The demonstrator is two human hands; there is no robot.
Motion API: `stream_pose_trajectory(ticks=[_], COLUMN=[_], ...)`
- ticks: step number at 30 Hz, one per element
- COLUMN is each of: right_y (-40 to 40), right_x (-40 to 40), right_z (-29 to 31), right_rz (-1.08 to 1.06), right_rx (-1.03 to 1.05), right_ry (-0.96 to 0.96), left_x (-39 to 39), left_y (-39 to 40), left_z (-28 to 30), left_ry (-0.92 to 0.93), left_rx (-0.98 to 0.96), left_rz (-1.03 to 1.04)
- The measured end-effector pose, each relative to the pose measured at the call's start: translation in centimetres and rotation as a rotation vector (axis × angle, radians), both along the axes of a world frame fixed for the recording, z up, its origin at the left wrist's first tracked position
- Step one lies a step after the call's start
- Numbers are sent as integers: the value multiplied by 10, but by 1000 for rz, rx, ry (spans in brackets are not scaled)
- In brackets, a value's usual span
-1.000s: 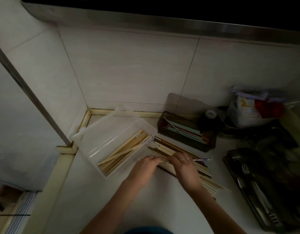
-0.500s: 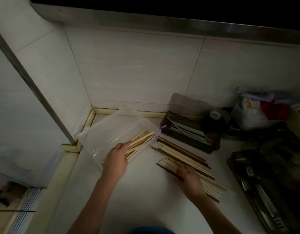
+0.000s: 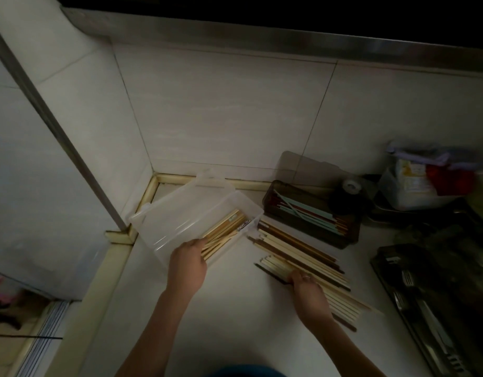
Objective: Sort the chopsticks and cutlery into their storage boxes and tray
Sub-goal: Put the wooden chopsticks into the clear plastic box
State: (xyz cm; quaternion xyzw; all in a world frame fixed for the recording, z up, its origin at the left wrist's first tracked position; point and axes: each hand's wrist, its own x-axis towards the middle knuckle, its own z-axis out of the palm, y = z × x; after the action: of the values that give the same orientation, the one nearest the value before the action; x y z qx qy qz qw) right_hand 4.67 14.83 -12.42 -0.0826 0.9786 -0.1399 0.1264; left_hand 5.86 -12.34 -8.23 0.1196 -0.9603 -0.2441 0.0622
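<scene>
Your left hand point(image 3: 190, 263) is settling light chopsticks into the clear box point(image 3: 186, 216), gripping their ends, while your right hand point(image 3: 309, 292) is pinching chopsticks from the counter pile point(image 3: 297, 250) to sort next.

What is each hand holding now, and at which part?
Left hand rests on the near ends of chopsticks in the clear box. Right hand touches the loose pile; grip unclear.

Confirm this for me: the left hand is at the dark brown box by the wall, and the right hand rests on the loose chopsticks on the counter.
Not quite. The head view shows the left hand at the clear plastic box, touching the chopsticks in it. The dark brown box stands untouched. The right hand does rest on the loose chopsticks on the counter.
</scene>
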Motion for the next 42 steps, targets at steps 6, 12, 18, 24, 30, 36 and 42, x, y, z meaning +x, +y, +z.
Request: stream_pose_trajectory(ticks=[6,12,18,24,30,36,42], right_y=[-7,-17,-20,-18,2,13,14], right_x=[-1,-4,-1,-13,-16,3,10], right_z=[3,13,21,34,35,12,-1], right_rz=[1,149,263,73,-199,-147,-24], right_rx=[-62,-128,-75,19,-204,-162,-1], right_ry=[141,274,357,292,206,170,21], left_x=[-5,-3,0,4,1,5,-1], left_y=[33,68,64,56,30,5,8], left_z=[7,3,2,10,12,8,7], left_ry=[284,140,83,170,264,116,8], left_rx=[-69,-102,-91,-145,-133,49,19], left_rz=[-264,-546,-539,-474,-192,132,237])
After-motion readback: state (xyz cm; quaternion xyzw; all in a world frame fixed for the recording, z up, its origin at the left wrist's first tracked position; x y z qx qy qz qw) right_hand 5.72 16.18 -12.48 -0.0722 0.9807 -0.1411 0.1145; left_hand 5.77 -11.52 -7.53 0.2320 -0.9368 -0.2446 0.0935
